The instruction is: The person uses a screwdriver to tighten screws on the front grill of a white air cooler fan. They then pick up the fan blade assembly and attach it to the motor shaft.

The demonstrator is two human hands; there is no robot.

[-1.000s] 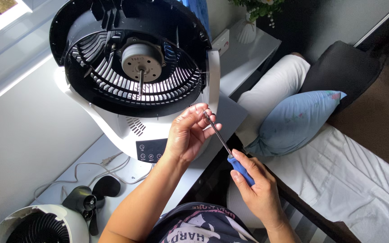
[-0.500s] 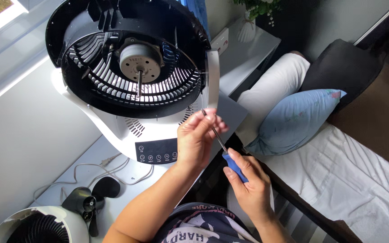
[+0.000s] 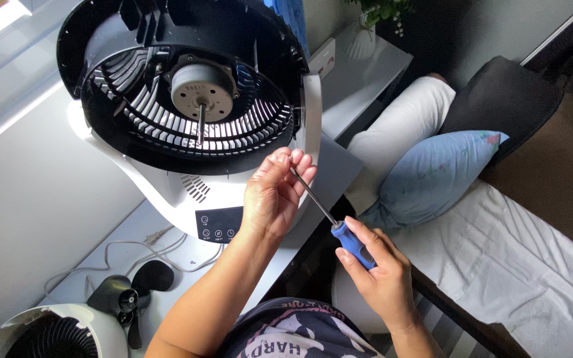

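Observation:
A blue-handled screwdriver (image 3: 351, 242) is gripped in my right hand (image 3: 379, 272), its metal shaft slanting up to the left. My left hand (image 3: 274, 195) pinches the shaft's tip with fingertips, just below the fan's black rim. The opened fan (image 3: 187, 99) stands on a white desk (image 3: 21, 199), black housing and grille exposed, grey round motor (image 3: 202, 91) with a bare shaft at its middle. Its white base carries a dark control panel (image 3: 219, 225), partly hidden by my left hand.
A black fan blade (image 3: 130, 292) lies on the desk beside the white front grille (image 3: 41, 331) at bottom left. A white power cord (image 3: 134, 248) runs across the desk. A bed with a light blue pillow (image 3: 432, 176), white sheet and dark cushion (image 3: 502, 99) lies to the right.
My left hand shifted slightly along the screwdriver tip, and my right hand moved a little right with the handle. The fan appears slightly further left in view.

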